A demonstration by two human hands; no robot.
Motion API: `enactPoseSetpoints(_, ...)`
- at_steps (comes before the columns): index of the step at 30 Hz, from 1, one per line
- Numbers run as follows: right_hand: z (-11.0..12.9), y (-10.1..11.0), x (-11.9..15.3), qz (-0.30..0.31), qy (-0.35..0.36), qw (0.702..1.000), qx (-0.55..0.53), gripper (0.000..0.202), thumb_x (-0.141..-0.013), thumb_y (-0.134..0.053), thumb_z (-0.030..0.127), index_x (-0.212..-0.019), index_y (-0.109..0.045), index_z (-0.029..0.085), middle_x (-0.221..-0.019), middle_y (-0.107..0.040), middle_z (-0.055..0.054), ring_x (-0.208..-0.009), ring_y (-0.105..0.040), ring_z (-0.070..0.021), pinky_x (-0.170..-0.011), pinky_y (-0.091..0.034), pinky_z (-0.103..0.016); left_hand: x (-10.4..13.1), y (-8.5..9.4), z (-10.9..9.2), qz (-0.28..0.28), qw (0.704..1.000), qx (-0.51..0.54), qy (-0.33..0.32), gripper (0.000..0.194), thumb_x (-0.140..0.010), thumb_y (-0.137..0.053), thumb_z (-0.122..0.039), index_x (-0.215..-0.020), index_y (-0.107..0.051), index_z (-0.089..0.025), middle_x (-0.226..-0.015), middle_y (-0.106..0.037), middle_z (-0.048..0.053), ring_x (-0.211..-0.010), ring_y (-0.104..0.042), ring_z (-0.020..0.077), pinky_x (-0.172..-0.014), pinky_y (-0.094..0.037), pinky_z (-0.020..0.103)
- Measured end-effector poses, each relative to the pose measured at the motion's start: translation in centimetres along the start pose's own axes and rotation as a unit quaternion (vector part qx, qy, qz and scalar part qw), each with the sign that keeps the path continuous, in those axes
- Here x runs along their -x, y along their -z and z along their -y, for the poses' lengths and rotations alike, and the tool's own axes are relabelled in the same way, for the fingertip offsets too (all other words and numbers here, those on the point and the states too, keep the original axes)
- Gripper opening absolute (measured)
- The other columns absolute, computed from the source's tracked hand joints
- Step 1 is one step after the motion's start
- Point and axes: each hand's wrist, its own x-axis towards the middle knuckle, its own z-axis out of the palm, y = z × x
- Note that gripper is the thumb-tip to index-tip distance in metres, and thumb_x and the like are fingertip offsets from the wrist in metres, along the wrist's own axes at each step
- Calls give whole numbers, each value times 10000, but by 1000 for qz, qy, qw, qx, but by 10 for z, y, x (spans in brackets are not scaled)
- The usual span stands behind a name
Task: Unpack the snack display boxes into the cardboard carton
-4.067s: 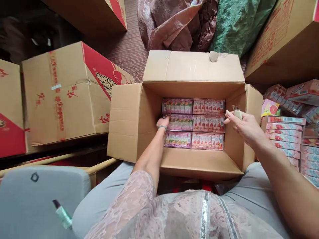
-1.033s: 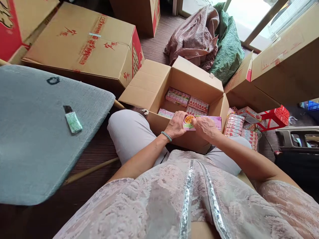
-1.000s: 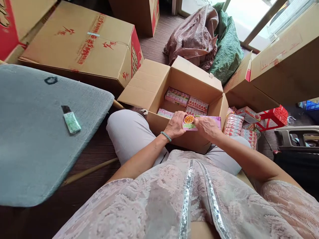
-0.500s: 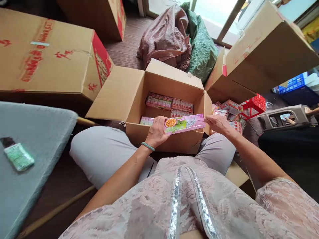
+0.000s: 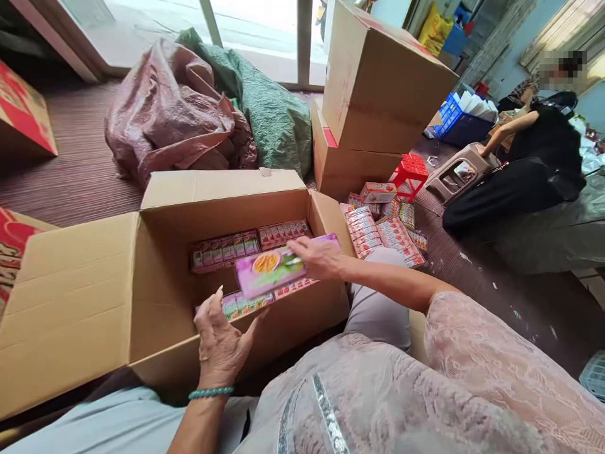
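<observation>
An open cardboard box stands between my knees with its flaps folded out. Inside it lie several packs of small boxes, pink and green. My right hand grips a flat pink-and-green box with a cut fruit printed on it. It is tilted above the packs in the carton and slightly blurred. My left hand, with a green bead bracelet at the wrist, hovers at the carton's near wall. Its fingers are apart and nothing is in them.
Packs of red-and-white boxes lie on the floor to the right, near a red stool. Behind the carton slump a brown sack and a green sack. Stacked cartons stand beyond; a person in black sits at right.
My left hand has let go of the pink box, which my right hand now holds over the carton. The view has turned right, bringing the person in black into sight.
</observation>
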Motion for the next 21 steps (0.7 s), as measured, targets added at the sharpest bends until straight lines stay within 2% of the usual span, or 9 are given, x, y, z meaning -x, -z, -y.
enactPoseSetpoints(3, -58, 24, 5, -76, -151, 985, 42, 677, -1036, -576, 422, -1618, -403, 124, -1532, -573, -217, -1101, -700, -282, -833, -562, -310, 6, -20, 10, 80, 995, -62, 9, 951, -914, -469, -732, -1560, -443, -34, -1548, -446, 328, -1481, -415, 478, -1218, -385, 635)
enactPoseSetpoints(6, -126, 50, 9, -106, -274, 951, 93, 695, -1058, -510, 372, -1657, -313, 81, -1544, -522, -287, -1146, -673, -302, -869, -551, -344, 10, -38, 12, 187, 975, -119, -4, 760, -933, -477, -643, -1459, -576, -104, -1486, -572, 281, -1412, -499, 452, -1240, -288, 701)
enactPoseSetpoints(8, -172, 57, 10, -121, -335, 926, 123, 709, -1038, -545, 342, -1652, -321, 68, -1568, -473, -315, -1132, -674, -298, -861, -536, -338, 13, -42, 6, 227, 964, -140, -8, 667, -945, -521, -582, -1451, -598, -154, -1460, -622, 242, -1395, -530, 424, -1258, -189, 741)
enactPoseSetpoints(11, -230, 45, 7, -137, -389, 905, 102, 749, -969, -683, 349, -1597, -405, 49, -1531, -491, -329, -1139, -661, -295, -859, -506, -336, 12, -39, -9, 244, 958, -150, 6, 664, -930, -593, -594, -1439, -619, -168, -1470, -634, 228, -1418, -526, 407, -1279, -150, 713)
enactPoseSetpoints(13, -253, 25, 0, -116, -408, 904, 46, 658, -963, -702, 375, -1492, -527, 24, -1404, -596, -304, -1136, -656, -287, -879, -481, -343, 4, -33, -16, 262, 954, -145, 28, 668, -911, -614, -646, -1373, -664, -167, -1439, -660, 222, -1400, -541, 413, -1279, -191, 673)
enactPoseSetpoints(16, -247, -4, -18, -107, -393, 913, -32, 462, -950, -708, 357, -1305, -670, 64, -1228, -708, -235, -1068, -670, -288, -875, -470, -355, -24, -30, -15, 332, 932, -108, 99, 611, -906, -568, -722, -1104, -748, -172, -1208, -752, 202, -1203, -650, 421, -1149, -404, 595)
enactPoseSetpoints(17, -234, -11, -25, -121, -373, 918, -53, 407, -939, -713, 341, -1257, -691, 89, -1194, -727, -213, -1042, -675, -289, -868, -473, -355, -37, -32, -11, 365, 917, -87, 138, 600, -901, -555, -744, -965, -746, -178, -1063, -766, 186, -1089, -681, 411, -1046, -476, 548)
enactPoseSetpoints(19, -199, -22, -38, -159, -325, 927, -98, 334, -929, -702, 337, -1193, -709, 132, -1138, -750, -169, -1001, -679, -283, -857, -480, -348, -70, -42, 0, 402, 880, -20, 251, 596, -853, -614, -773, -721, -666, -195, -783, -704, 140, -890, -687, 372, -842, -517, 442)
enactPoseSetpoints(21, -161, -30, -49, -187, -288, 925, -162, 313, -949, -666, 391, -1156, -712, 161, -1077, -760, -130, -960, -679, -264, -842, -485, -334, -103, -60, 15, 379, 845, 65, 371, 585, -794, -719, -757, -656, -611, -199, -677, -627, 99, -774, -661, 311, -711, -492, 369)
